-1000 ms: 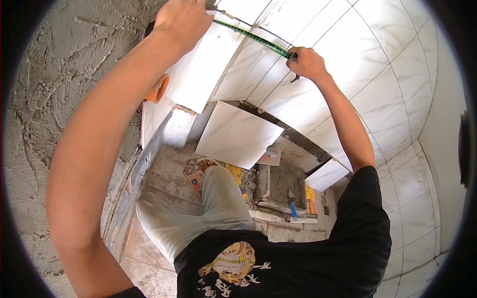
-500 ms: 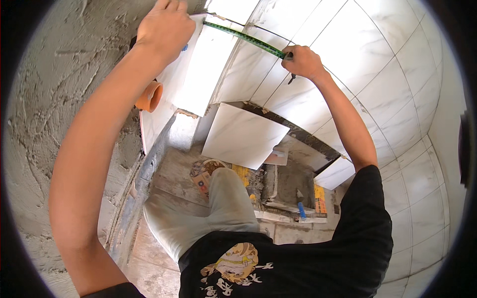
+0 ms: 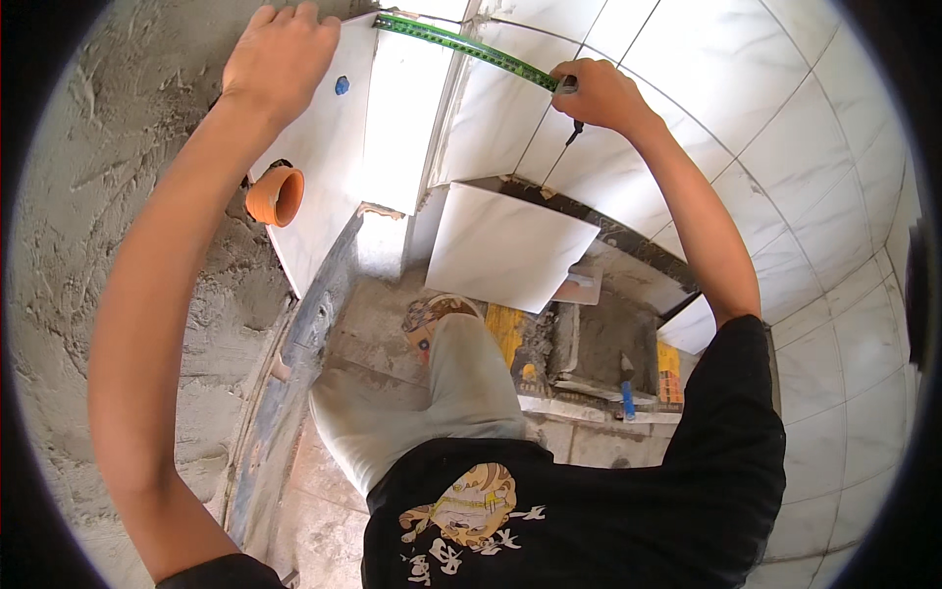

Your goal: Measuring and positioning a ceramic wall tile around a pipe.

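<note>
A green tape measure [image 3: 466, 46] is drawn out across the corner by the window-lit strip. My right hand [image 3: 601, 95] is closed round its case end, with a black strap hanging below. The tape's far end reaches the edge of a white wall tile [image 3: 329, 128]. At that tile's upper left, my left hand [image 3: 282, 59] is curled, its fingertips hidden; a small gap parts it from the tape's end. A blue plug [image 3: 341, 85] sits in the tile. Lower down, an orange pipe [image 3: 276, 196] sticks out at its left edge.
Rough grey mortar [image 3: 88, 255] covers the left wall; marbled tiles [image 3: 785, 128] line the right. A loose cut tile [image 3: 510, 245] leans below. Near my legs stand a mortar-filled tray [image 3: 613, 344] and a blue-handled tool [image 3: 628, 401].
My left hand has moved left, away from the tape's end, uncovering the blue plug. My right hand still holds the tape, slightly higher in view. The whole scene below has shifted right.
</note>
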Tool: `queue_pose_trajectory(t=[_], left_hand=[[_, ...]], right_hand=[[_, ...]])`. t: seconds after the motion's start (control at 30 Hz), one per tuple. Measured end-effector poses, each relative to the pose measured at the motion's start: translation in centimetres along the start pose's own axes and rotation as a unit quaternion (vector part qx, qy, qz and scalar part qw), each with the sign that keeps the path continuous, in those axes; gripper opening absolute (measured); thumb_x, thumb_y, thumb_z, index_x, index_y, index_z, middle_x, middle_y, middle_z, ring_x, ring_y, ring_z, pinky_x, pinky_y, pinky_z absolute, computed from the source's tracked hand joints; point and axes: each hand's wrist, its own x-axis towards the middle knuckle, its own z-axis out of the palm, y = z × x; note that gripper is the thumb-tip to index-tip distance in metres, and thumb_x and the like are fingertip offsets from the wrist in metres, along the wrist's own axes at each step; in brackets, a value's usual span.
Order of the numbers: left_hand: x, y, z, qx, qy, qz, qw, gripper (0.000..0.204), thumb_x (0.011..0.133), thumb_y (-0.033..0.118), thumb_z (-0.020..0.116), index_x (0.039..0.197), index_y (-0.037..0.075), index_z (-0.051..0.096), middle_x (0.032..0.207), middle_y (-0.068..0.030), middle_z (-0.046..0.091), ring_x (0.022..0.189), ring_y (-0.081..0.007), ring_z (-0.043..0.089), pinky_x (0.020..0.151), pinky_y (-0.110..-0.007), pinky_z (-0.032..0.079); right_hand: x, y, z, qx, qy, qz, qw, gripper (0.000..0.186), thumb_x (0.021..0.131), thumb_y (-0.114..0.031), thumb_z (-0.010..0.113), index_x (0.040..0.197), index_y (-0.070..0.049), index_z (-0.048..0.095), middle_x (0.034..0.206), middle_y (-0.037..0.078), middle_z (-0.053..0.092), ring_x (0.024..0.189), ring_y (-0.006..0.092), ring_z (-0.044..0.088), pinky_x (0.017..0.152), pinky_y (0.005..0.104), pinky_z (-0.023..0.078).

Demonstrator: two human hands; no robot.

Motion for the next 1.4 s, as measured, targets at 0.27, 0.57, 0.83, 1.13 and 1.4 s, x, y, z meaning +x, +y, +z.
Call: queue_pose_trajectory(t=[0.27, 0.57, 0.83, 1.13, 1.4], left_hand=[[-0.1, 0.2, -0.6, -0.032, -0.016, -0.006, 0.999, 0.029, 0.086, 0.013, 0.073, 0.112, 0.007, 0.062, 0.108, -0.0112, 0.063, 0.105, -0.0277, 0.064, 0.088, -0.042, 0.046], [-0.5, 0.8, -1.3, 0.002, -0.044, -0.023, 0.999, 0.035, 0.087, 0.017, 0.073, 0.120, 0.011, 0.064, 0.103, -0.0077, 0.063, 0.102, -0.0245, 0.065, 0.085, -0.041, 0.047], [0.6, 1.4, -2.5, 0.020, -0.094, -0.018, 0.995, 0.057, 0.082, 0.017, 0.079, 0.136, 0.019, 0.063, 0.093, -0.0042, 0.056, 0.086, -0.0235, 0.059, 0.080, -0.039, 0.045], [1.1, 2.5, -3.3, 0.016, -0.142, -0.061, 0.988, 0.059, 0.079, 0.013, 0.081, 0.136, 0.018, 0.066, 0.086, -0.0031, 0.051, 0.079, -0.0196, 0.051, 0.077, -0.035, 0.040], [1.5, 3.0, -3.3, 0.042, -0.189, -0.090, 0.977, 0.062, 0.076, 0.003, 0.081, 0.136, 0.009, 0.065, 0.090, -0.0056, 0.053, 0.083, -0.0211, 0.054, 0.080, -0.034, 0.047]], right_hand=[[-11.2, 3.4, 13.0, 0.306, -0.008, -0.117, 0.945, 0.042, 0.076, -0.010, 0.076, 0.116, -0.002, 0.068, 0.106, 0.016, 0.071, 0.096, 0.0271, 0.069, 0.088, 0.0381, 0.054], [-29.8, -6.8, 28.2, 0.606, -0.243, 0.023, 0.757, 0.054, 0.077, -0.018, 0.081, 0.124, 0.000, 0.061, 0.112, 0.012, 0.065, 0.105, 0.0212, 0.061, 0.096, 0.0352, 0.048], [-29.3, -13.5, 30.8, 0.729, -0.295, 0.029, 0.617, 0.054, 0.081, -0.020, 0.080, 0.127, -0.001, 0.059, 0.113, 0.012, 0.065, 0.106, 0.0215, 0.062, 0.096, 0.0344, 0.047], [-17.2, -18.3, 33.5, 0.812, -0.335, 0.062, 0.474, 0.059, 0.081, -0.013, 0.079, 0.136, -0.008, 0.057, 0.111, 0.010, 0.065, 0.104, 0.0178, 0.062, 0.095, 0.0331, 0.049], [-9.6, -21.3, 34.2, 0.872, -0.326, 0.112, 0.347, 0.080, 0.082, -0.008, 0.080, 0.153, -0.009, 0.040, 0.119, 0.015, 0.059, 0.081, 0.0169, 0.065, 0.055, 0.0291, 0.054]])
